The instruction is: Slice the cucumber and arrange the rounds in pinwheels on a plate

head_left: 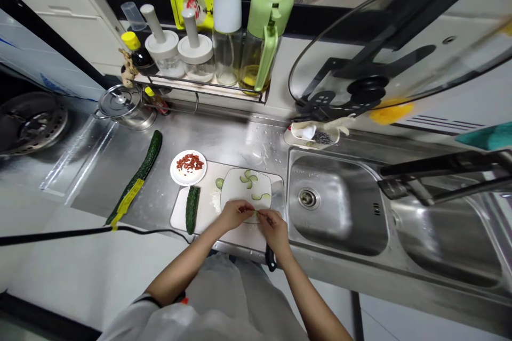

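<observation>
My left hand [237,214] and my right hand [275,228] meet over the near edge of a white square plate [232,186]. Their fingertips pinch a thin cucumber slice [256,212], mostly covered by the fingers. On the plate, curved cucumber slices [248,178] form a pinwheel, with more slices [261,197] lying nearer my hands. The plate rests on a pale cutting board [178,218]. A cut cucumber piece [192,210] lies on the board's left side, and a cucumber end [220,183] sits beside the plate. Below my right hand, a black knife handle [271,259] sticks out over the counter edge.
A small white plate [173,171] of red dried berries stands at the board's far left corner. Further left lies a whole cucumber [151,155] with a yellow band. A steel double sink [340,245] is on the right; a bottle shelf [208,85] runs behind.
</observation>
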Available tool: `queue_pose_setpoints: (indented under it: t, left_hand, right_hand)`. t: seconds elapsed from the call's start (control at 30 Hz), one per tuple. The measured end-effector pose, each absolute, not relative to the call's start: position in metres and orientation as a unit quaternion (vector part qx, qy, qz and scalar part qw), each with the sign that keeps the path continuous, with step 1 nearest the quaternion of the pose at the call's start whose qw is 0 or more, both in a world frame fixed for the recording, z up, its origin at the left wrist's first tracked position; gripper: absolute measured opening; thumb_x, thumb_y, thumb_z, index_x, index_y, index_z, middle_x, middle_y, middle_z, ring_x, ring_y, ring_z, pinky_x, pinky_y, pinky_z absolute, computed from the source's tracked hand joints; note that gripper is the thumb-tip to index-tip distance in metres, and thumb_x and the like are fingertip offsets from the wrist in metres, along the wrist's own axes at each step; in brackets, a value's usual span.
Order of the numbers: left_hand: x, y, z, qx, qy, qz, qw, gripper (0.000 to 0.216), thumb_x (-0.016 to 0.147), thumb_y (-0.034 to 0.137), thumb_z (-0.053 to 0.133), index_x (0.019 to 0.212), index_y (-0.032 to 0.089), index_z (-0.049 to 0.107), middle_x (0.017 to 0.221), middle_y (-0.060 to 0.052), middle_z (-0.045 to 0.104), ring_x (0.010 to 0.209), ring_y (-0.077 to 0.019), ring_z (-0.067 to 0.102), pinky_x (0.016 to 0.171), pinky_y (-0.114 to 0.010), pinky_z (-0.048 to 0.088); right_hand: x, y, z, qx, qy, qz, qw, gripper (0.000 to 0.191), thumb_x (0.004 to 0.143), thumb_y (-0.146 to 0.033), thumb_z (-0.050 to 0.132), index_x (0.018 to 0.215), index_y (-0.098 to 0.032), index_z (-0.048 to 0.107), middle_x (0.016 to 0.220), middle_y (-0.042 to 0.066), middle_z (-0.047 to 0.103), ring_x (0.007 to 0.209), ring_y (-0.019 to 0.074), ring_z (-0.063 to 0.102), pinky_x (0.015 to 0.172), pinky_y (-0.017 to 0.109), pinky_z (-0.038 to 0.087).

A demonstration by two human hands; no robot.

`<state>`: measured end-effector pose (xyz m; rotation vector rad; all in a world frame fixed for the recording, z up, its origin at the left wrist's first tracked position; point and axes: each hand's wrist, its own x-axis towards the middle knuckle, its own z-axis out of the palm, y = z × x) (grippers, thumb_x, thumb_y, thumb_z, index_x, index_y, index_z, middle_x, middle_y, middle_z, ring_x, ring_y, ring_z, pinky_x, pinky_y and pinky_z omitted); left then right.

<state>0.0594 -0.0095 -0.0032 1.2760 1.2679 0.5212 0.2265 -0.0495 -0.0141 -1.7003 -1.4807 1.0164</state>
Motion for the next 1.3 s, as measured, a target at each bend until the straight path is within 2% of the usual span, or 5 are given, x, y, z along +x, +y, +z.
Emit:
queue_pose_setpoints:
  t: [0.3, 0.5, 0.73, 1.1, 1.3]
  left_hand:
    - [0.070, -0.005, -0.012, 0.309, 0.572, 0.153, 0.744, 0.048, 0.068, 0.059, 0.058, 0.076, 0.012, 0.062, 0.067, -0.002, 0.061, 0.046, -0.0057, 0.042, 0.045, -0.021, 0.025]
    - [0.070, 0.002, -0.012, 0.231, 0.558, 0.182, 0.776, 0.047, 0.049, 0.044, 0.077, 0.081, 0.013, 0.064, 0.065, 0.001, 0.060, 0.052, -0.0062, 0.048, 0.048, -0.019, 0.025]
    - [0.072, 0.009, -0.013, 0.179, 0.548, 0.189, 0.795, 0.056, 0.042, 0.033, 0.083, 0.091, 0.011, 0.064, 0.062, 0.001, 0.059, 0.056, -0.0084, 0.053, 0.050, -0.020, 0.027]
    - [0.087, 0.007, -0.030, 0.307, 0.535, 0.325, 0.717, 0.033, 0.059, 0.022, 0.073, 0.091, 0.015, 0.065, 0.070, 0.001, 0.061, 0.066, -0.0091, 0.055, 0.065, -0.022, 0.041]
    - [0.093, 0.011, -0.032, 0.453, 0.556, 0.331, 0.613, 0.023, 0.071, 0.021, 0.063, 0.093, 0.018, 0.065, 0.077, -0.001, 0.064, 0.072, -0.0120, 0.058, 0.069, -0.024, 0.045]
  right_hand:
    - [0.229, -0.046, -0.003, -0.622, -0.607, 0.362, 0.336, 0.021, 0.083, -0.036, 0.053, 0.081, -0.021, 0.067, 0.078, 0.004, 0.066, 0.080, 0.0184, 0.056, 0.075, 0.032, 0.042]
    - [0.230, -0.045, 0.002, -0.615, -0.629, 0.349, 0.323, 0.021, 0.084, -0.036, 0.052, 0.082, -0.022, 0.067, 0.077, 0.004, 0.065, 0.079, 0.0185, 0.055, 0.076, 0.032, 0.041]
    - [0.232, -0.048, -0.005, -0.632, -0.582, 0.386, 0.337, 0.020, 0.083, -0.036, 0.054, 0.083, -0.021, 0.067, 0.081, 0.005, 0.065, 0.082, 0.0182, 0.057, 0.076, 0.031, 0.043]
    - [0.229, -0.045, -0.014, -0.672, -0.396, 0.521, 0.347, 0.031, 0.076, -0.047, 0.058, 0.081, -0.017, 0.066, 0.072, 0.004, 0.065, 0.066, 0.0157, 0.056, 0.063, 0.026, 0.042]
    - [0.225, -0.042, -0.014, -0.682, -0.400, 0.469, 0.394, 0.025, 0.076, -0.041, 0.057, 0.088, -0.019, 0.059, 0.065, -0.001, 0.061, 0.056, 0.0126, 0.052, 0.054, 0.023, 0.038]
